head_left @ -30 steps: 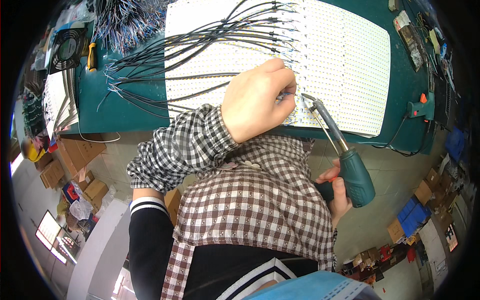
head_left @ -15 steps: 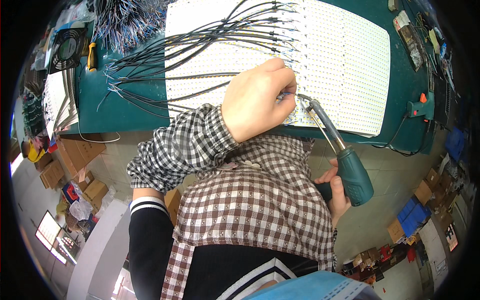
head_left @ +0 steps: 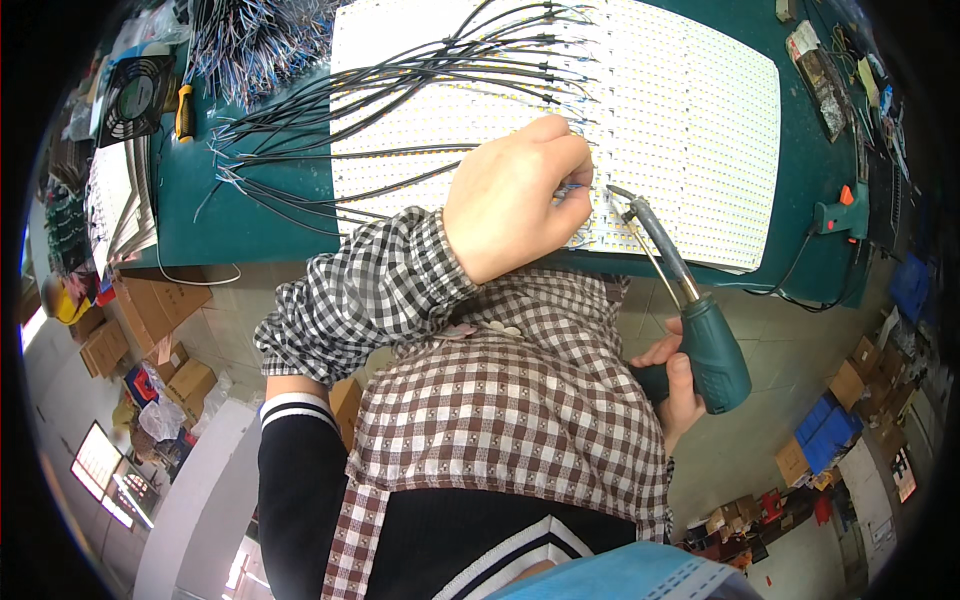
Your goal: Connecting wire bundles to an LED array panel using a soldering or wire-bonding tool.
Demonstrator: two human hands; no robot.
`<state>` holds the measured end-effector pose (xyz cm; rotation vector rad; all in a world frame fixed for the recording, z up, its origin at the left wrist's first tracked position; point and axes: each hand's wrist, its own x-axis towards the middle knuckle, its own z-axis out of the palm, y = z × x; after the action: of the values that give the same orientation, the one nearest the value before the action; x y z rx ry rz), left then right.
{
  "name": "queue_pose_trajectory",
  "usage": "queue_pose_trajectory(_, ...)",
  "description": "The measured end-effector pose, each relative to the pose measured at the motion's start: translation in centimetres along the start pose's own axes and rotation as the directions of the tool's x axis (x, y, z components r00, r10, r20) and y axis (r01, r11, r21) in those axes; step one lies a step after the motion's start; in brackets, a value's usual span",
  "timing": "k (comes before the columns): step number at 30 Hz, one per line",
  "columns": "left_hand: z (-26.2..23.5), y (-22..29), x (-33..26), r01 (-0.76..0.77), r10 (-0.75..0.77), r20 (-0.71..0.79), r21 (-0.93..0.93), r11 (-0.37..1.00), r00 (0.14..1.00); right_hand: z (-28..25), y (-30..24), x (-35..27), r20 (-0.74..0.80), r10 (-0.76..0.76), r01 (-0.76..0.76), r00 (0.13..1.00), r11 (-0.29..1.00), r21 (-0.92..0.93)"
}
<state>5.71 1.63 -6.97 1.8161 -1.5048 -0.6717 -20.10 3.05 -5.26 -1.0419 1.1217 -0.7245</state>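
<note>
My left hand [head_left: 520, 200] is closed in a pinch over a white LED board [head_left: 725, 130] dotted with rows of small yellow chips. Between its fingertips, blue and white wire ends [head_left: 572, 188] show in part. My right hand [head_left: 680, 392] is wrapped around the green handle of a gun-shaped soldering iron [head_left: 712, 350]. The iron's dark tip points up and left, just right of the left fingertips and apart from them; whether it touches the board I cannot tell. Several black cables [head_left: 400, 84] run across the board's left half, their stripped ends lying along its middle column.
A thick bundle of thin wires [head_left: 260, 50] lies at the back left of the green table [head_left: 270, 190]. Near it are a yellow-handled screwdriver [head_left: 184, 113] and a black fan [head_left: 132, 98]. To the right rests a green glue gun [head_left: 843, 215] with a cord.
The soldering iron's tip has shifted slightly to the right, away from the left fingertips. My left hand stays in the same place, still pinching.
</note>
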Motion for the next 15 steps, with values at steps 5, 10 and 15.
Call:
queue_pose_trajectory(5,0.0,0.0,0.0,-0.002,0.002,-0.004,0.009,1.000,1.000,0.1,0.0,0.1,-0.023,-0.006,0.006,1.000,1.000,0.010)
queue_pose_trajectory(10,-0.7,0.5,-0.5,-0.106,0.109,-0.005,0.197,0.975,0.994,-0.2,0.3,0.4,-0.026,-0.066,0.067,0.997,0.997,0.033)
queue_pose_trajectory(15,-1.9,1.6,-2.1,-0.303,0.328,-0.049,0.280,0.911,0.943,-0.6,0.1,0.3,-0.098,-0.033,0.043,0.995,0.994,0.103)
